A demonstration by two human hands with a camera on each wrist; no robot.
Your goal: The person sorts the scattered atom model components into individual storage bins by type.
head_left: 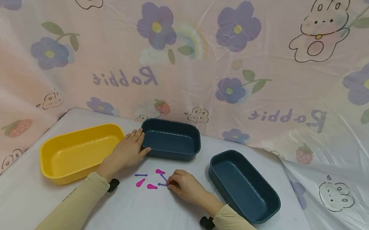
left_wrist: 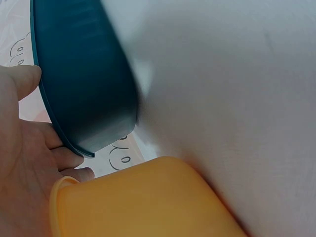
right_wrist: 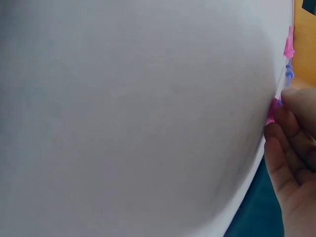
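Note:
My left hand point(head_left: 128, 148) lies at the left end of the back dark blue tub point(head_left: 169, 155). In the left wrist view its thumb touches the tub's rim, and the other fingers lie along the end. My right hand point(head_left: 186, 186) is low over the table, its thumb and fingertips pinching the end of a small purple stick point(head_left: 162, 184). A second purple stick point(head_left: 163, 177) slants close to those fingertips. Another purple stick point(head_left: 141, 175) lies farther left. Around them are pink teardrop-shaped pieces point(head_left: 152, 186), one right by the fingertips point(right_wrist: 271, 112) in the right wrist view.
A yellow tub point(head_left: 59, 180) stands at the left, partly under the left forearm. To the right is another dark blue tub point(head_left: 248, 188), set at an angle behind the right wrist. A patterned cloth point(head_left: 190, 66) hangs behind the white table point(head_left: 144, 217).

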